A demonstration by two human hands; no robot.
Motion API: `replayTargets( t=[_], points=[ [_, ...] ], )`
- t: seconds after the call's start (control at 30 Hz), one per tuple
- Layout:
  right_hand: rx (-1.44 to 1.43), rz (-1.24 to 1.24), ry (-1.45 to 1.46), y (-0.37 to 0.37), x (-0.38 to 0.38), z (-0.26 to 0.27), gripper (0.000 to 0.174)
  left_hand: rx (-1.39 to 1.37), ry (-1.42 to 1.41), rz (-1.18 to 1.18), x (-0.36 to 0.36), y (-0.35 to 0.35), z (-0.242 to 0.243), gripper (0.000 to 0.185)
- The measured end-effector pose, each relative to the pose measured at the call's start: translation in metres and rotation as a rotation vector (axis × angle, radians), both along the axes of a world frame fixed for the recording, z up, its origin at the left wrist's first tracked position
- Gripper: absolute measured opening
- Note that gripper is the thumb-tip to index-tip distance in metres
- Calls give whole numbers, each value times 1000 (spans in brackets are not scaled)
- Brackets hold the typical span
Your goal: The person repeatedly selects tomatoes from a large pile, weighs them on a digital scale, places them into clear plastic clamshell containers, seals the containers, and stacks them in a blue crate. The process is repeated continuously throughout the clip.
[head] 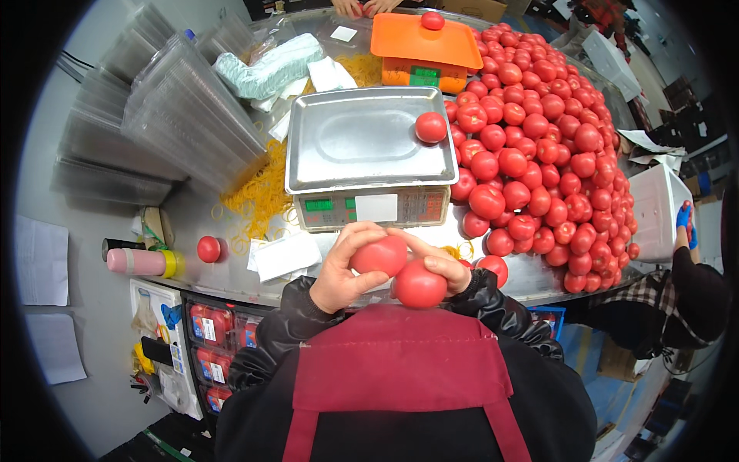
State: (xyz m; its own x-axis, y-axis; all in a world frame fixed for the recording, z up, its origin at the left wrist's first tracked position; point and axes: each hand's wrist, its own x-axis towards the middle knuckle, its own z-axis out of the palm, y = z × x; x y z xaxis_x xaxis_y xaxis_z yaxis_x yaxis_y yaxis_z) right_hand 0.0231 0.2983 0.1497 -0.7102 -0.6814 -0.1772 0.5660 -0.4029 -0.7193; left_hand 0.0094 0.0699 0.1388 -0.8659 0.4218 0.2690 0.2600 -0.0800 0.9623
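My left hand [346, 268] is closed around a red tomato [379, 256] in front of my apron. Beside it, my right hand [441, 265] grips a second tomato [420, 283], and the two tomatoes touch or nearly touch. Just beyond my hands stands a weighing scale [316, 218] with a steel tray [369, 170]; one tomato [430, 127] lies on the tray's right side. A large heap of tomatoes [537, 150] rises to the right of the scale. Single tomatoes lie near my right sleeve and at the left [208, 249].
Stacked clear plastic containers [190, 110] stand at the left, by yellow rubber bands [265, 187] and white paper pads [287, 256]. An orange scale [424, 46] is at the back, near another person's hands [365, 7]. A co-worker [687, 289] is at the right beside a white foam box [658, 208].
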Motion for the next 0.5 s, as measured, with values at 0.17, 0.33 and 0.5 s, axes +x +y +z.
replayTargets(
  t=[0.17,0.33,0.5],
  points=[
    [625,-27,583,11,-10,-11,87,40,-394,212,4,-23,-4,63],
    [923,-71,1214,-3,-10,-44,91,-667,255,42,11,-19,-32,68],
    [909,-241,1398,-7,-52,-45,46,-1067,656,-97,11,0,-66,60]
  ],
)
